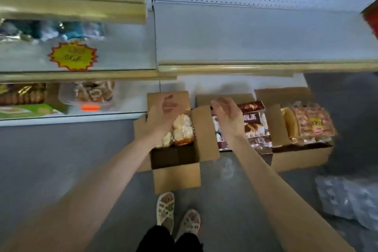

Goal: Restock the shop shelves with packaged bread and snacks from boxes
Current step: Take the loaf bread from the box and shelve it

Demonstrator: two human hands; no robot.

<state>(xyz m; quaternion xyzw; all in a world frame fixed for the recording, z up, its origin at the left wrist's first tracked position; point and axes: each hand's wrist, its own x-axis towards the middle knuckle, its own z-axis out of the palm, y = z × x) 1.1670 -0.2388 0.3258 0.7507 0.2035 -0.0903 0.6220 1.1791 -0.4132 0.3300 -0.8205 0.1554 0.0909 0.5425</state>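
Far left is the stocked shelving, with a yellow starburst tag (73, 56) on one shelf and a clear tub of pastries (93, 93) on the shelf below. Next over, three open cardboard boxes sit in a row on the floor by the foot of the shelves. The left hand (161, 114) hovers over the first box (176, 178), fingers loosely bent and gripping nothing I can make out, right beside the bread packs (183, 130) inside. The right hand (229, 116) hangs over the middle box (204, 99), fingers apart and holding nothing, above the brown snack packs (255, 127). The third box (300, 157) holds bagged loaves (306, 127). A blurry plastic-wrapped bundle (347, 202) lies on the floor far right.
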